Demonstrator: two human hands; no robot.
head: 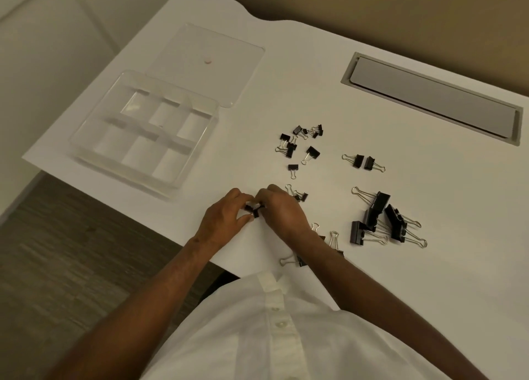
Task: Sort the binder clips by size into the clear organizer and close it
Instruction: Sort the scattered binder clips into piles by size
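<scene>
The clear organizer (86, 139) stands open at the table's left, its several compartments holding nothing. Its clear lid (183, 47) lies flat just behind it. Black binder clips are scattered on the white table: small ones (297, 139) in the middle, two medium ones (363, 161) further right, and a pile of large ones (383, 219) at the right. My left hand (223, 219) and my right hand (283, 211) meet near the front edge, both pinching small black clips (253, 209) between their fingertips. More clips (333, 241) lie partly hidden under my right forearm.
A grey cable-slot cover (435, 93) is set into the table at the back right. The table's left edge runs close beside the organizer, with dark floor (57, 251) below. My white shirt (272, 331) fills the bottom of the view.
</scene>
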